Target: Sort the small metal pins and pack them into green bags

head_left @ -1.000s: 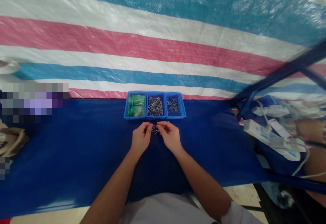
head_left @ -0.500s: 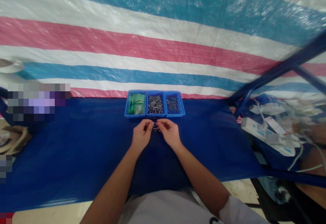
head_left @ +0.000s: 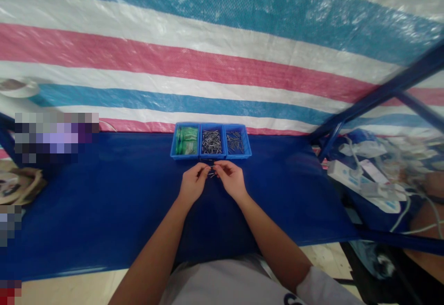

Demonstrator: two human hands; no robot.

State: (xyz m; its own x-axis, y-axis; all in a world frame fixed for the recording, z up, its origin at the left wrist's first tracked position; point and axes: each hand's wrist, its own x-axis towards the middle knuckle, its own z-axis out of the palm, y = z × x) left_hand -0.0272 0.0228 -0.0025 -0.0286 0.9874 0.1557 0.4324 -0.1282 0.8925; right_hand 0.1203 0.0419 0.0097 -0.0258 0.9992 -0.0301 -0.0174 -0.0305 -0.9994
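Note:
My left hand (head_left: 193, 183) and my right hand (head_left: 232, 180) meet just above the blue table, in front of three bins. Thumb and fingers are pinched together on each hand. Thin metal pieces (head_left: 212, 174), like small screws or pins, show between the fingertips; their exact kind is too small to make out. Behind the hands, the left blue bin (head_left: 183, 157) contains green-and-clear packets (head_left: 187, 138). A dense heap of short metal pieces (head_left: 211, 142) fills the middle bin. Fewer, similar dark pieces (head_left: 236, 143) lie in the right bin (head_left: 247, 155).
The blue table (head_left: 121, 203) runs up to a striped plastic sheet (head_left: 208, 64). On the right are a blue metal frame (head_left: 378, 94), a white power strip (head_left: 343, 174) with cables, and part of another person's arm (head_left: 425, 212). A brown open bag (head_left: 29, 185) stands at the left edge.
Both hands keep their pinch in nearly the same spot, with only tiny finger movement. The whole view has shifted slightly.

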